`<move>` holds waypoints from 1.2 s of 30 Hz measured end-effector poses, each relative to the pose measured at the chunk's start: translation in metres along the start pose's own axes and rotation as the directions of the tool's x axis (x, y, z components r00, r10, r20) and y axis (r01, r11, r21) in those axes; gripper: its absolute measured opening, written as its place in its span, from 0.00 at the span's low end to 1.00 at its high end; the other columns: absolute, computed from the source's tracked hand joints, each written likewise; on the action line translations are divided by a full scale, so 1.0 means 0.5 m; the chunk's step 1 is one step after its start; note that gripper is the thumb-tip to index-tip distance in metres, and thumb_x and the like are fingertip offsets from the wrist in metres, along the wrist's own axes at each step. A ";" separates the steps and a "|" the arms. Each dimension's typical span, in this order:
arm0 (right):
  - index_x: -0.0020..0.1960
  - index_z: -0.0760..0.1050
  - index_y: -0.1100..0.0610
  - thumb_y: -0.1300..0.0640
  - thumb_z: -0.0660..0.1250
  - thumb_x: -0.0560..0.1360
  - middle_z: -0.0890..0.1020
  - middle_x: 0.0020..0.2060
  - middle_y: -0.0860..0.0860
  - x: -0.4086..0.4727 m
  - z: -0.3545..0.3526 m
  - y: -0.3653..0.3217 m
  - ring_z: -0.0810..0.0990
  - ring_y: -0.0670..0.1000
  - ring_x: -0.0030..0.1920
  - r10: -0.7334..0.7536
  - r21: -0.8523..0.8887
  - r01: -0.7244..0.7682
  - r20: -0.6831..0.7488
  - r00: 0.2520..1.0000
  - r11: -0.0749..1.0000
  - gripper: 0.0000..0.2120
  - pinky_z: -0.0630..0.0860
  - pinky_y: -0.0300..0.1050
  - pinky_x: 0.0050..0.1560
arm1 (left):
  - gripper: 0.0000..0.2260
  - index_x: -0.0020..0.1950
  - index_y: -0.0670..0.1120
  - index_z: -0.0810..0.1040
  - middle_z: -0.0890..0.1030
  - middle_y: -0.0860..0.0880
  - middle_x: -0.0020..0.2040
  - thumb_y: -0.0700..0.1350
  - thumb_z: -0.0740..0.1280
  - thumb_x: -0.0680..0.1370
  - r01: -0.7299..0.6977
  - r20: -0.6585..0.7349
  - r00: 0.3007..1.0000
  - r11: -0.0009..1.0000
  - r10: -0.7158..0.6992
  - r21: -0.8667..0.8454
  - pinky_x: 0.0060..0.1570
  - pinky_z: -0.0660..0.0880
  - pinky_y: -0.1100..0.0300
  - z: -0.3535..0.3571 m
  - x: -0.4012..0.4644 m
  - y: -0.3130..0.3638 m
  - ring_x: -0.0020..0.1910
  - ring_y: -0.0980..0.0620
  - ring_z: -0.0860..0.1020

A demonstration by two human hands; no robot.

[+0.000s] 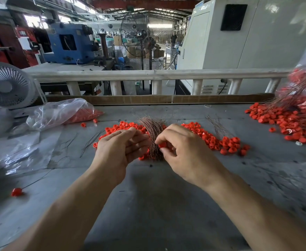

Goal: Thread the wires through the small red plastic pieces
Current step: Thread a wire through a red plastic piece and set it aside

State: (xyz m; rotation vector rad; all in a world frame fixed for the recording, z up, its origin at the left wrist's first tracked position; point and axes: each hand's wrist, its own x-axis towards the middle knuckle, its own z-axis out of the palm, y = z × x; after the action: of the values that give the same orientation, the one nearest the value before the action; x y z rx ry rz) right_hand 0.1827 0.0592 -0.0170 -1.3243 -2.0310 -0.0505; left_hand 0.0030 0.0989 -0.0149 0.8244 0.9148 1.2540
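A bundle of thin copper-coloured wires [153, 130] lies on the grey table between my hands, fanning out at its far end. My right hand [182, 151] pinches one small red plastic piece [162, 145] between thumb and forefinger, right against the bundle. My left hand [120, 149] sits at the bundle's left side with fingers extended onto the wires; whether it pinches a single wire is hidden. Loose red plastic pieces [219, 142] lie scattered behind and beside both hands.
A clear bag of red pieces [65, 113] lies at back left near a small white fan [7, 86]. A heap of red pieces with wires through them [293, 120] fills the right side. Another wire bunch [216, 126], stray wires [91, 142] and one red piece [16, 192] lie apart.
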 end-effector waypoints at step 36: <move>0.51 0.85 0.50 0.56 0.70 0.75 0.86 0.52 0.55 -0.020 -0.136 0.215 0.82 0.62 0.55 0.734 -0.219 -0.797 -0.310 0.604 0.562 0.07 0.78 0.53 0.58 | 0.06 0.51 0.39 0.83 0.86 0.43 0.38 0.40 0.66 0.83 -0.166 0.018 0.985 0.929 0.170 0.332 0.31 0.80 0.60 0.003 0.001 -0.005 0.31 0.50 0.82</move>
State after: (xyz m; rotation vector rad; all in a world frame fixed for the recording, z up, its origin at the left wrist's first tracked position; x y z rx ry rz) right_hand 0.3087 0.0760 -0.0069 -2.2520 -1.1433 -0.1201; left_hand 0.0056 0.0989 -0.0167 1.1849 1.1014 1.2691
